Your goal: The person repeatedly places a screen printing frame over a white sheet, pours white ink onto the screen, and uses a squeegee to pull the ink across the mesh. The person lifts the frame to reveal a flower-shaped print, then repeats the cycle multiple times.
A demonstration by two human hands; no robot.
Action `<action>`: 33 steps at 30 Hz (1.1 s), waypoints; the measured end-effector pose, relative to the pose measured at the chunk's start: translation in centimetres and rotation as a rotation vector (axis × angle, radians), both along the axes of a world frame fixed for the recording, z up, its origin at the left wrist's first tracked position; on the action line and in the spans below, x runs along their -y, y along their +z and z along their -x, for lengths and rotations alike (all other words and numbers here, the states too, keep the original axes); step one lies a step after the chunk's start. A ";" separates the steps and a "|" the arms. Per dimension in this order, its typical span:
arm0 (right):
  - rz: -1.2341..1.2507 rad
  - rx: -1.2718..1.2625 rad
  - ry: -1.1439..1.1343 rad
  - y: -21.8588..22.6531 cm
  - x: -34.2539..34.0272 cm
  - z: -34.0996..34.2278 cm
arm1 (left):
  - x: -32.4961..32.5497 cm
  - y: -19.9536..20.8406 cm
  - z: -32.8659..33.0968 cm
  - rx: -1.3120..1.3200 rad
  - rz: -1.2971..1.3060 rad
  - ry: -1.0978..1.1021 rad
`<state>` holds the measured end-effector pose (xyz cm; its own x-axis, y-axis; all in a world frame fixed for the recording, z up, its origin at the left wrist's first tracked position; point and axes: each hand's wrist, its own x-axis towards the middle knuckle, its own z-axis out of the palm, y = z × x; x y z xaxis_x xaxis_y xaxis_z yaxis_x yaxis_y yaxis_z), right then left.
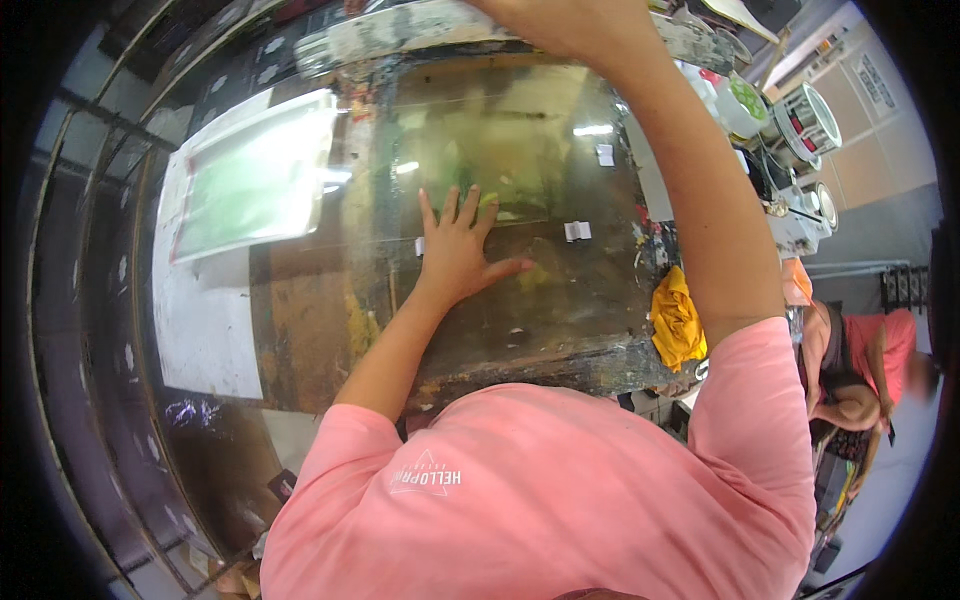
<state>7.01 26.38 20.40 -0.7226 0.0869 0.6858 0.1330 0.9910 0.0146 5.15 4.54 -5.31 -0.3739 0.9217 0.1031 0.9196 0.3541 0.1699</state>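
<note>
My left hand [458, 245] lies palm down with its fingers spread on a glossy, transparent-looking work surface [520, 310], and nothing is in it. Small white folded tabs sit on this surface: one tab [420, 246] is beside my left hand, another [578, 232] to its right, and a third [605, 155] farther back. My right arm stretches far forward, and my right hand [560, 18] is cut off by the upper edge near a paint-stained pale bar [400, 40]. Its fingers are out of sight.
Shiny clear sheets with a greenish tint [255, 175] lie on white paper [205, 330] at the left. A crumpled yellow cloth [678, 320] rests at the table's right edge. Tubs and cans [805, 125] stand at the far right; beyond, a person in a pink top [875, 350] sits.
</note>
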 end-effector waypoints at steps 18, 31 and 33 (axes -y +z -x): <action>-0.001 -0.027 0.036 0.5 -1.0 1.8 | -6.9 -2.2 -4.4 0.043 -0.212 -0.089; -0.017 -0.007 -0.038 0.3 -0.4 1.8 | -6.8 -2.7 -4.4 0.043 -0.317 -0.119; -0.006 -0.005 -0.047 0.2 -0.1 1.7 | -6.5 -3.0 -4.3 0.060 -0.336 -0.117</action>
<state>5.26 26.45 20.65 -0.7142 0.1167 0.6902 0.1798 0.9835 0.0197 9.45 11.08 -8.36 -0.2822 0.8772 0.3885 0.9356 0.1619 0.3139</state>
